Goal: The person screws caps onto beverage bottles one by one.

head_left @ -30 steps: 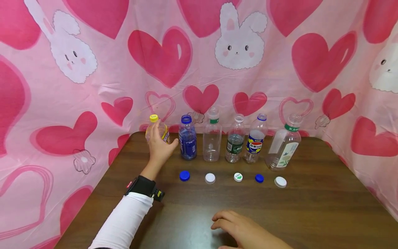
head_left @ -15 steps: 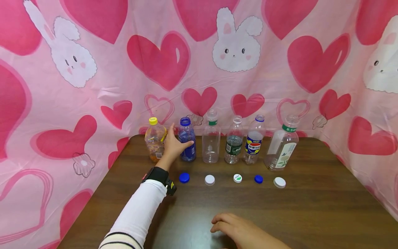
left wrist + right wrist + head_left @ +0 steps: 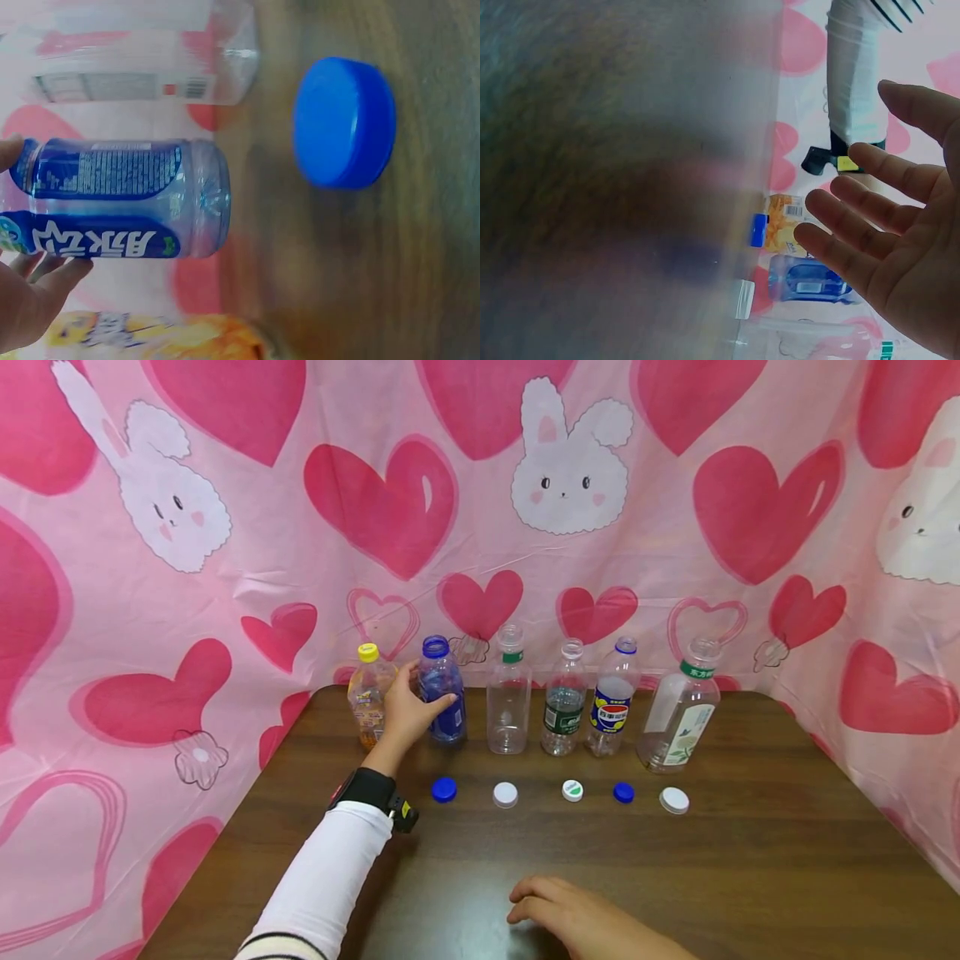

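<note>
My left hand (image 3: 407, 708) grips the blue-tinted plastic bottle (image 3: 447, 718) around its upper body, thumb on its right side and fingers on its left. The bottle is uncapped and leans slightly left. In the left wrist view its blue label (image 3: 105, 236) shows, with the thumb and fingertips on opposite sides. A large blue cap (image 3: 444, 790) lies on the table in front of it. Left of the hand stands a clear bottle (image 3: 367, 702) with a yellow cap and an orange label. My right hand (image 3: 573, 910) is near the front, fingers loosely spread, holding nothing.
Right of the blue bottle stand several uncapped bottles: a clear square one (image 3: 508, 714), a green-labelled one (image 3: 564, 714), a Pepsi bottle (image 3: 613, 710) and a large clear one (image 3: 678, 727). White caps (image 3: 506, 794) and a small blue cap (image 3: 623, 792) lie before them.
My left hand has let go of the yellow-capped bottle, moved right and taken hold of the blue bottle. That bottle has shifted slightly left and tilted. My right hand has stayed in place.
</note>
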`<state>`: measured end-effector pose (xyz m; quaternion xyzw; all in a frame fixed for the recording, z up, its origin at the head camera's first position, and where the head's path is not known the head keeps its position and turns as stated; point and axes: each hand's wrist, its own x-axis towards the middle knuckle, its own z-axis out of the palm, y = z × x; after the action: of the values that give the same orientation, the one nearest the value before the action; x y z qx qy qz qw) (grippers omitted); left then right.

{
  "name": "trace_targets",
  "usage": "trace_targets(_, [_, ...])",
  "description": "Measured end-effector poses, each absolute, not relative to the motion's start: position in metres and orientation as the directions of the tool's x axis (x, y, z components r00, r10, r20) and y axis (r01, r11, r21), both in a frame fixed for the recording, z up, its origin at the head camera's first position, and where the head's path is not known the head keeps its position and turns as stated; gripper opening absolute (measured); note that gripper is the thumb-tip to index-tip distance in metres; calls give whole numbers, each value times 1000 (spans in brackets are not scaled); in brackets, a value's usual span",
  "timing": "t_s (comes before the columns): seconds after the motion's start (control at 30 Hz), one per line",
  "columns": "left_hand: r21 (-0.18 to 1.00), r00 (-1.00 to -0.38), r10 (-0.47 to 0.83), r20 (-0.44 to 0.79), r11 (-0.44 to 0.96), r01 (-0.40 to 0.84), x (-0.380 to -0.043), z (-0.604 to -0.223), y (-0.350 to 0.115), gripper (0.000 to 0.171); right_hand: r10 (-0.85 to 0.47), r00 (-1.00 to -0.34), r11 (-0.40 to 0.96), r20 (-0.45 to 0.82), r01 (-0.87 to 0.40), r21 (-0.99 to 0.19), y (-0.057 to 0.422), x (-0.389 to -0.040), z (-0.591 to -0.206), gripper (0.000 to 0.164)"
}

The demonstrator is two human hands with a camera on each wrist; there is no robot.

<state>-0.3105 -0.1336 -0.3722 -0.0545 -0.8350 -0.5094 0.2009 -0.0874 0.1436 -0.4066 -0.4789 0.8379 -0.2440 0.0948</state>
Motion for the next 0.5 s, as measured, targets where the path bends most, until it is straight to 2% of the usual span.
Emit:
trace_targets(0.3, [828,-934,44,353,451,334,-268,-355,-155,85,-856,-499,396,134,-800,-451,147,-88,-409,38])
trace_targets(0.5, [841,-911,262,319,364,399,-215,-350,-157,80,-840,-520,411,158,-798,-441,153,-89,-409,37])
